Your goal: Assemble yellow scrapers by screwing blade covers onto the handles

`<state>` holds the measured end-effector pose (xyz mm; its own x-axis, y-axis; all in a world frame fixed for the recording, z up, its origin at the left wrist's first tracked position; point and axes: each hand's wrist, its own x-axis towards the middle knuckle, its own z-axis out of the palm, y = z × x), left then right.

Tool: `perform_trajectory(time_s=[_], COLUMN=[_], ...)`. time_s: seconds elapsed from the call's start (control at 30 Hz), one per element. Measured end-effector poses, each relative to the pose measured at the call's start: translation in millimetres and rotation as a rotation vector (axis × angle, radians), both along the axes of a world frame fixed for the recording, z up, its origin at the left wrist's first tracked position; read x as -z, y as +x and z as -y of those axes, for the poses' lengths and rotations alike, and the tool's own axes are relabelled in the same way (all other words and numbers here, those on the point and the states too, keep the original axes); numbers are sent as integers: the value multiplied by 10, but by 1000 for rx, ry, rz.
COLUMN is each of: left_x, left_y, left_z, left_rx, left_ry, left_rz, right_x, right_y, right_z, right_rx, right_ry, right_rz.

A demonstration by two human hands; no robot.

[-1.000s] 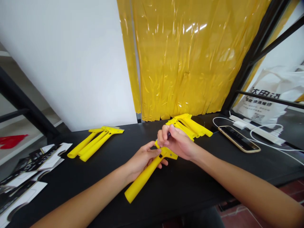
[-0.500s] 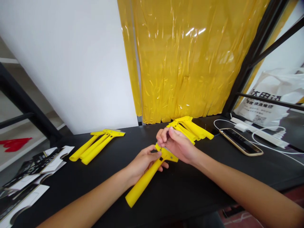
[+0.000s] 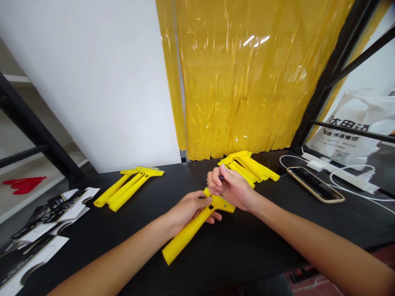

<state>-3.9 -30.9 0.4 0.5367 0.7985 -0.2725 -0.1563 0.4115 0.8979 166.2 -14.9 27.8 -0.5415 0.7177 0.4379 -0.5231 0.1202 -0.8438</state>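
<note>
My left hand [image 3: 193, 209] is closed round the neck of a yellow plastic scraper [image 3: 187, 236], just below its wide head. The scraper lies slantwise, its handle end pointing toward me and to the left. Above the head my right hand [image 3: 230, 185] is closed, fingers curled. A small dark end of something shows between its thumb and fingers; the rest is hidden. On the left lie three more yellow scrapers [image 3: 132, 185], side by side, with a thin metal edge showing at the head. Behind my right hand sits a pile of several yellow scrapers [image 3: 249, 166].
The black table [image 3: 117, 238] carries printed cardboard sleeves [image 3: 58, 218] at left. A phone [image 3: 314, 185], white cables and a power strip [image 3: 342, 172] lie at right, near a white plastic bag [image 3: 354, 127]. Yellow plastic strips [image 3: 247, 82] hang behind, beside a white panel [image 3: 108, 82].
My view has shifted slightly left. My right hand has turned a little over the scraper's head, and the dark end in its fingers shows more. My left hand keeps its hold.
</note>
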Motion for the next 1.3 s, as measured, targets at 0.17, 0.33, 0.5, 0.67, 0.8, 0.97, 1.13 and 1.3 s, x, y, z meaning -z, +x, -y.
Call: perform_trajectory(time_s=[0.17, 0.33, 0.5, 0.67, 0.8, 0.97, 1.13, 1.3], left_x=[-15, 19, 55, 39, 44, 7, -109, -245], left_y=[4, -4, -15, -16, -21, -14, -61, -131], left_z=[12, -15, -38, -29, -36, -32, -44, -83], left_rx=[17, 52, 54, 64, 70, 71, 42, 8], left_ry=[2, -12, -12, -10, -8, 46, 129, 224], left_rz=[-8, -4, 13, 3, 2, 2, -2, -53], right_x=[-8, 13, 29, -10, -23, -58, -110, -263], right_y=[8, 9, 3, 0, -11, -3, 81, 207], right_z=[14, -22, -43, 3, 23, 16, 19, 8], right_rx=[17, 69, 109, 40, 12, 82, 85, 191], right_ry=[-34, 16, 53, -67, -46, -63, 25, 15], right_rz=[-55, 9, 39, -30, -21, -52, -49, -89])
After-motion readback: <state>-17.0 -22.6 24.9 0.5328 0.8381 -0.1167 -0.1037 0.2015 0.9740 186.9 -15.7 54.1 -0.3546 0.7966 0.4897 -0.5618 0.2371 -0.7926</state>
